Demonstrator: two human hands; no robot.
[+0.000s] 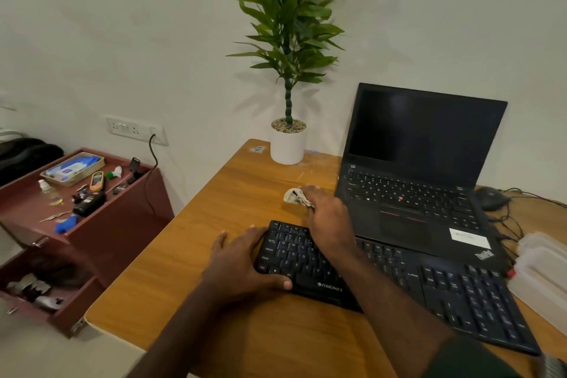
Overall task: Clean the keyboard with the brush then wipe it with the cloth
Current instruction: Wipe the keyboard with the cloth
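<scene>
Your right hand point(326, 215) grips the bunched cloth point(295, 196) on the desk point(190, 258), just past the far edge of the keyboard point(399, 282). Your left hand point(242, 261) lies flat with straight fingers, bracing the keyboard's left end. From the cloth, the keyboard lies toward you, its long axis running rightward, so the wipe likely starts at this near-left corner.

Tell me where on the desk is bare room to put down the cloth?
Bare wood lies left of the black keyboard up to the white plant pot, and along the near desk edge. The right side is crowded: black laptop, cables, translucent plastic boxes.
</scene>
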